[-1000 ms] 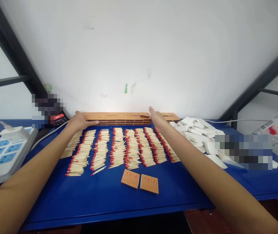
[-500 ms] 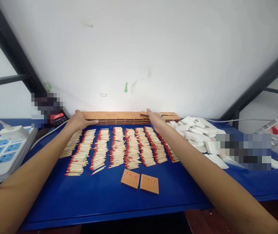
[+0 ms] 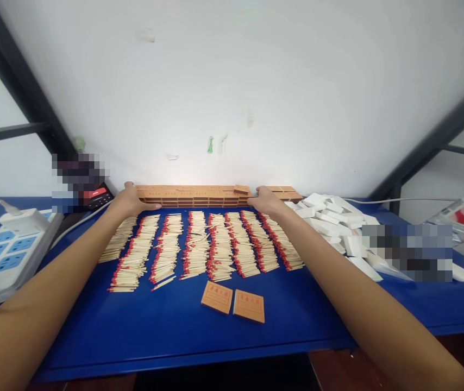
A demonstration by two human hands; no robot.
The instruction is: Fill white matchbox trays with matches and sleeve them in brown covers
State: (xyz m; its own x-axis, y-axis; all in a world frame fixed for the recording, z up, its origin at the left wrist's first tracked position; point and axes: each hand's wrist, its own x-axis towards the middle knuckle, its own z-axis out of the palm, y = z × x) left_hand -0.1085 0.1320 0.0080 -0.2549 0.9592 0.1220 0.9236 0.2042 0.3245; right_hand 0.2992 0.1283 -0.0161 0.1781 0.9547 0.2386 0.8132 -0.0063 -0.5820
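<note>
A long row of stacked orange matchboxes (image 3: 193,201) runs along the wall at the back of the table. My left hand (image 3: 128,202) holds its left end, with the thumb stretched along the front and the fingers round the end. At the right end my right hand (image 3: 265,201) grips the row, its thumb tip on the front face. One loose matchbox (image 3: 240,189) lies on top, near the right hand. In front of the row lie several piles of red-tipped matches (image 3: 196,247). Two matchboxes (image 3: 249,306) lie flat nearer the table's front edge.
White inner trays (image 3: 330,217) are heaped on the right. More orange matchboxes (image 3: 284,193) stand just beyond my right hand. A power strip (image 3: 7,252) with a white cable is at the left. Dark metal bars (image 3: 32,103) slant at both sides of the blue table (image 3: 154,336).
My right hand has shifted right and slightly down, from beside the loose matchbox on top to the row's right end. My left hand stays almost in place at the left end.
</note>
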